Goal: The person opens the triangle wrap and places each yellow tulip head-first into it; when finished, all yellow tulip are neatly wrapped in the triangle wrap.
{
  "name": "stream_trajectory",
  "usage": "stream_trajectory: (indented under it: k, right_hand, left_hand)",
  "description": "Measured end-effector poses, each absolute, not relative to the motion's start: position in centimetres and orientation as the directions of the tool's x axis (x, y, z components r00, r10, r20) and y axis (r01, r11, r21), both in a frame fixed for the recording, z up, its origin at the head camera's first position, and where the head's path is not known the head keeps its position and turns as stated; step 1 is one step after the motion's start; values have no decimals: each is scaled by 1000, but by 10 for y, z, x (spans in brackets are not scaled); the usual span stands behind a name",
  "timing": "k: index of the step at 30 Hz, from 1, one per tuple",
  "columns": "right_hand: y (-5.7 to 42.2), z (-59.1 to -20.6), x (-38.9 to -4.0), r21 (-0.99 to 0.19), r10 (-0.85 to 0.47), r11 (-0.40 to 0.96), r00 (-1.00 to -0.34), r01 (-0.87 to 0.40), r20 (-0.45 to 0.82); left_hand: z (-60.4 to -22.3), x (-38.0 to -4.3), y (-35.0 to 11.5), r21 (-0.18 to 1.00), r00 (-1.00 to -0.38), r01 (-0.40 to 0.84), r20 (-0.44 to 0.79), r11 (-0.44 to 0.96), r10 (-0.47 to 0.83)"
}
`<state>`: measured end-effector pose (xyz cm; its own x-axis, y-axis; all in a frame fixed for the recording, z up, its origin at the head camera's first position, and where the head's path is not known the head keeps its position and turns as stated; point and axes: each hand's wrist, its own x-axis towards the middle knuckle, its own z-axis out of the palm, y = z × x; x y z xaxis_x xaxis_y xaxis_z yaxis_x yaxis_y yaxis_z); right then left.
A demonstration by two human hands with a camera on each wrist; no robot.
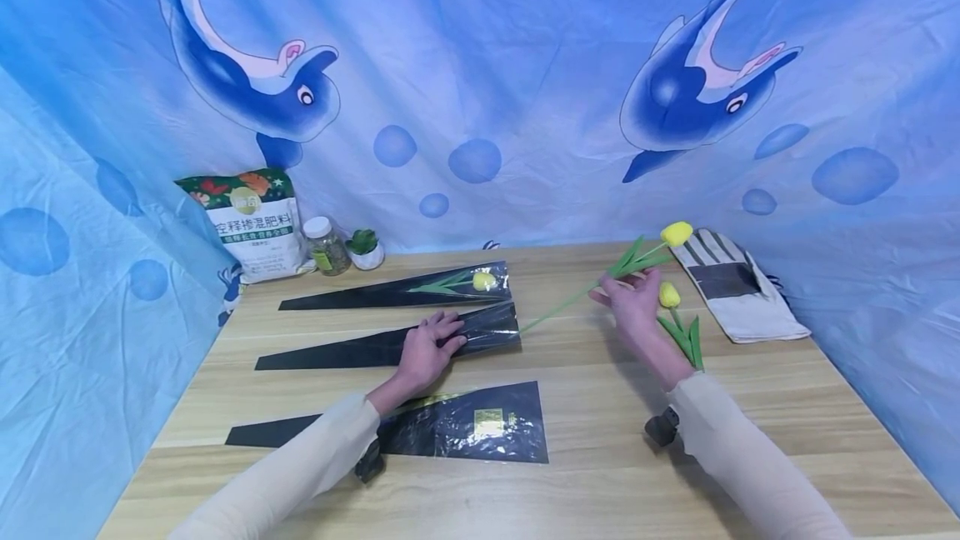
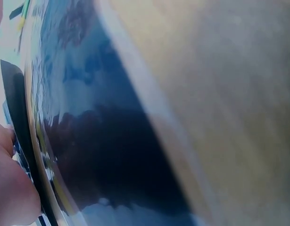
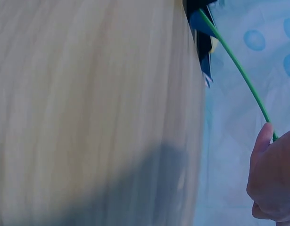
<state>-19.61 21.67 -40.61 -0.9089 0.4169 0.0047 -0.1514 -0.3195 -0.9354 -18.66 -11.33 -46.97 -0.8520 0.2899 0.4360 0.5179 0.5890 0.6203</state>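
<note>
My right hand (image 1: 636, 303) pinches the green stem of a yellow tulip (image 1: 677, 233), raised at a slant above the table. The stem's lower end reaches the wide right end of the middle black flower sleeve (image 1: 330, 349); whether its tip is inside cannot be told. In the right wrist view, the stem (image 3: 241, 70) runs from the fingers towards a dark edge. My left hand (image 1: 429, 348) rests on that middle sleeve near its mouth, fingers lying over the film. The left wrist view shows glossy dark film (image 2: 102, 127) close up and part of the hand (image 2: 12, 188).
Behind lies a black sleeve (image 1: 352, 297) holding a yellow tulip (image 1: 483, 281). Another black sleeve (image 1: 517, 419) lies in front. Another yellow tulip (image 1: 670, 295) and white gloves (image 1: 757, 315) are at right. A bag (image 1: 258, 227), a jar (image 1: 327, 248) and a potted plant (image 1: 365, 250) stand back left.
</note>
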Motion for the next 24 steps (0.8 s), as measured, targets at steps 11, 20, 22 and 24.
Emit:
stream_trajectory:
  k: [11, 20, 22, 24]
  right_hand:
    - [192, -417, -194, -924, 404, -352, -915, -149, -7]
    - [182, -425, -186, -940, 352, -320, -936, -118, -3]
    - [179, -426, -184, -937, 343, -328, -939, -123, 3]
    - [176, -428, -182, -936, 336, -332, -942, -120, 2]
  left_hand:
    - [-470, -188, -112, 621, -858, 506, 431, 599, 279]
    - [-469, -190, -110, 621, -856, 509, 439, 597, 273]
    - [-470, -190, -110, 621, -857, 507, 438, 597, 272]
    - [-470, -190, -109, 626, -859, 503, 434, 596, 270]
